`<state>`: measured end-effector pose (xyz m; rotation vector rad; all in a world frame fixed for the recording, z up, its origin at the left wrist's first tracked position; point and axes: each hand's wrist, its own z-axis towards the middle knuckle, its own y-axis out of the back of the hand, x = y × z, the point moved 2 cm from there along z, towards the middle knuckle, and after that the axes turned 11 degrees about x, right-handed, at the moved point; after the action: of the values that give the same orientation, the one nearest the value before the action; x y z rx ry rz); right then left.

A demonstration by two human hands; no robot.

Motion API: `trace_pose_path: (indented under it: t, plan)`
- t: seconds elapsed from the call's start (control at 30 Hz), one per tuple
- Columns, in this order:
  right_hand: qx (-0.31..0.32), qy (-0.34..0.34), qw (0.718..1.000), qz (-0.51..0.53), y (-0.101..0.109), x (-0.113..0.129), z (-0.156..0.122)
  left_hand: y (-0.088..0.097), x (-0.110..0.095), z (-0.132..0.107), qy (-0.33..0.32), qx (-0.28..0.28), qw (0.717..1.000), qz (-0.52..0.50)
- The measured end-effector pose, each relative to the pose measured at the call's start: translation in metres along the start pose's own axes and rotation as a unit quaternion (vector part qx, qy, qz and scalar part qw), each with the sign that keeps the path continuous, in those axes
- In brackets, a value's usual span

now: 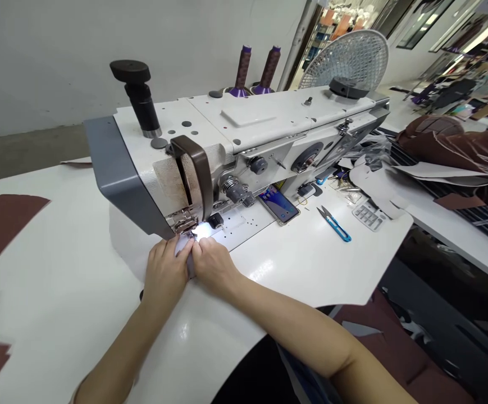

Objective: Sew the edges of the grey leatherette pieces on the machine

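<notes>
A white industrial sewing machine (244,134) stands on a white table (58,292). My left hand (164,276) and my right hand (212,262) lie side by side just in front of the presser foot (188,229), under the bright needle light. Both hands have their fingers pressed down together on a small pale strip of material (190,264) that shows between them. A brown strap (196,168) hangs looped over the machine's head above the needle.
A phone (278,204) lies on the machine bed. Blue thread snips (334,224) and a small grey keypad (367,214) lie to the right. Brown pieces (3,219) rest at the table's left. Two thread cones (244,70), a fan (345,59) and piled brown material (458,146) stand behind.
</notes>
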<state>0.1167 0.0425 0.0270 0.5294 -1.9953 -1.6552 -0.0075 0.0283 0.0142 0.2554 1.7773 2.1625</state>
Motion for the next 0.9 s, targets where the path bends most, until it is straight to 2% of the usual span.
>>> trace_pose_path:
  t: [0.2,0.37,0.47,0.77,0.9]
  plan:
    - [-0.006,0.004,1.0,0.005,0.0,-0.001,0.001,0.003,-0.002,0.001,-0.017,-0.022,1.0,0.012]
    - [-0.025,0.013,1.0,-0.004,-0.003,-0.001,0.001,0.01,-0.014,0.0,-0.052,-0.093,0.994,0.027]
    - [-0.025,0.015,1.0,-0.007,-0.003,-0.001,0.0,0.013,-0.02,-0.002,-0.071,-0.11,0.99,0.044]
    - [-0.019,0.009,1.0,0.0,-0.001,-0.001,-0.001,0.006,-0.015,-0.004,-0.065,-0.104,0.991,0.047]
    - [-0.024,0.003,1.0,0.0,-0.004,-0.003,-0.001,-0.001,-0.007,-0.003,-0.046,-0.078,0.996,0.022]
